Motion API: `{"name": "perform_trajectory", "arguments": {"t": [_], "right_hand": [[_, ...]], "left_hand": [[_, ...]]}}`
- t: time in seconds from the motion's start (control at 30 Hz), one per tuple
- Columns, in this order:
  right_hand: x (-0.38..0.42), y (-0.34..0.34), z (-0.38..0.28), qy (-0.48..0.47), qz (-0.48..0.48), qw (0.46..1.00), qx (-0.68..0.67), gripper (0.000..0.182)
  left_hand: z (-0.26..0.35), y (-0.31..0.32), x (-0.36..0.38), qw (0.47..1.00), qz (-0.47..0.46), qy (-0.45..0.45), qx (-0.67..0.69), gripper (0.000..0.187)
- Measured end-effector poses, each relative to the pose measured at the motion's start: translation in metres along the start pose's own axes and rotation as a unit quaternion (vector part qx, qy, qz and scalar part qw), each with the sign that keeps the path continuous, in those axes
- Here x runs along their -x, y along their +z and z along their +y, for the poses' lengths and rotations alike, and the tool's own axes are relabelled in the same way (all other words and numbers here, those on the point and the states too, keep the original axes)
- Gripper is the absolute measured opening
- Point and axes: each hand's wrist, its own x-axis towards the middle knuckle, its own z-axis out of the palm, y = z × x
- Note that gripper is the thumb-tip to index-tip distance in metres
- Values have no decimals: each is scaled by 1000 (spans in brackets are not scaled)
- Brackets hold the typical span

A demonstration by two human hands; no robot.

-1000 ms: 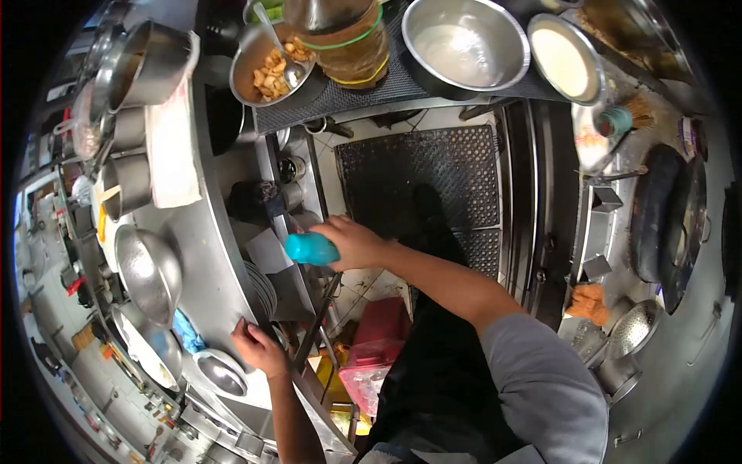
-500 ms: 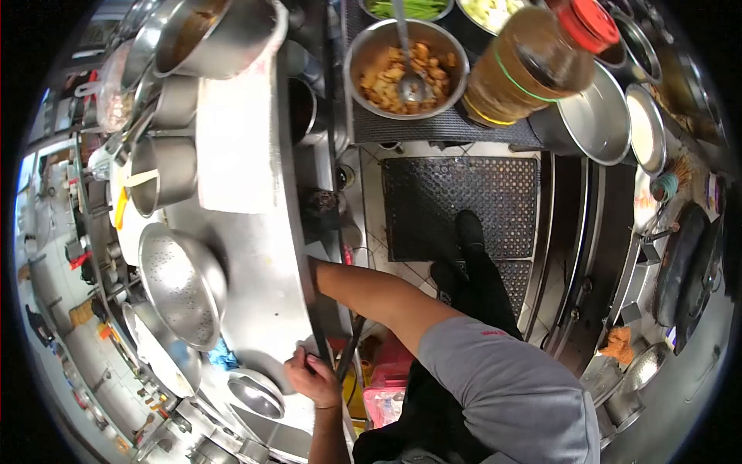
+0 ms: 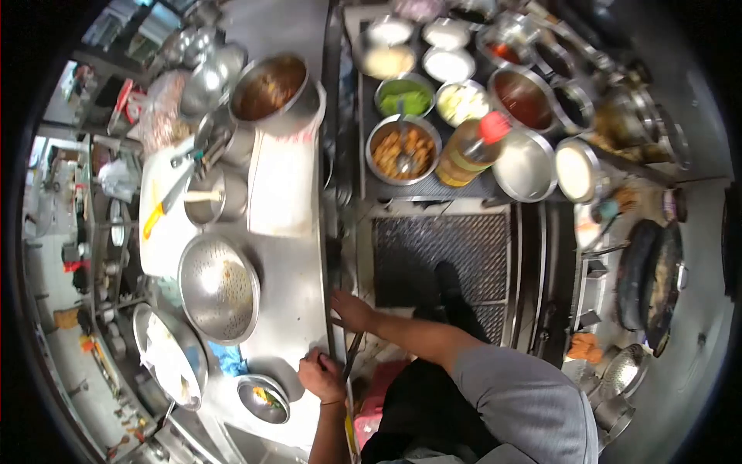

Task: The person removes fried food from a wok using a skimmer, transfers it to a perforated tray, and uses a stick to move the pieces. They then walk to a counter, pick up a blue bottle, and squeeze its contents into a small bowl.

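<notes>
My left hand is closed at the front edge of the steel counter, its fingers curled around something dark that I cannot make out. Just beyond it, my right hand is at the counter's side, slightly below the edge. Its fingertips are blurred and partly hidden. Left of my left hand sits a small steel bowl with some yellow and green food in it. A large steel colander stands farther along the counter, with a blue cloth or bag below it.
A pot of brown food and a white cutting board with a yellow-handled knife lie farther along. Ahead are bowls of ingredients and a red-capped jar. A black mat covers the floor; woks stand right.
My right hand, hidden below the counter before, has come into sight beside its edge. My left hand stays near the edge. The view has tilted upward, showing more bowls ahead.
</notes>
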Motion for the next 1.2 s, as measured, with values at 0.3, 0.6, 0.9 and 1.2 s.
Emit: {"name": "perform_trajectory", "arguments": {"t": [0.3, 0.6, 0.9, 1.2], "right_hand": [[229, -242, -12, 343, -184, 916, 96, 73], [274, -359, 0, 440, -118, 887, 75, 64], [318, -349, 40, 486, 74, 871, 27, 68], [453, -224, 14, 646, 309, 693, 85, 60]], "left_hand": [[17, -15, -4, 999, 29, 15, 31, 25], [37, -16, -7, 997, 55, -44, 15, 19], [135, 133, -39, 781, -519, 76, 340, 17], [242, 207, -166, 560, -774, 292, 45, 26]]}}
